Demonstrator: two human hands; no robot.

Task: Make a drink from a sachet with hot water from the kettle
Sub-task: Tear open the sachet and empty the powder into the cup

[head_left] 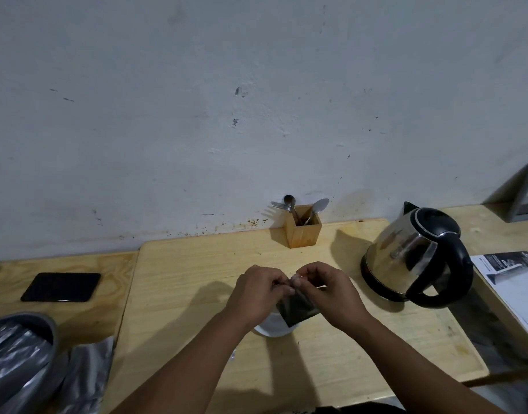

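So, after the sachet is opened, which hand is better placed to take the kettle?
Probably the right hand. The kettle stands on the right side of the table, its black handle turned toward the person. Both hands now pinch the sachet above the white cup; the left hand would have to cross over.

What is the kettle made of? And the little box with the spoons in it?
The kettle looks like shiny polished metal, probably stainless steel: its body mirrors the room. Its handle, lid and base look like black plastic, glossy on the handle. The little box looks like pale unpainted wood, perhaps bamboo: grain lines and a matte surface show. The spoons in it look like bare silvery metal.
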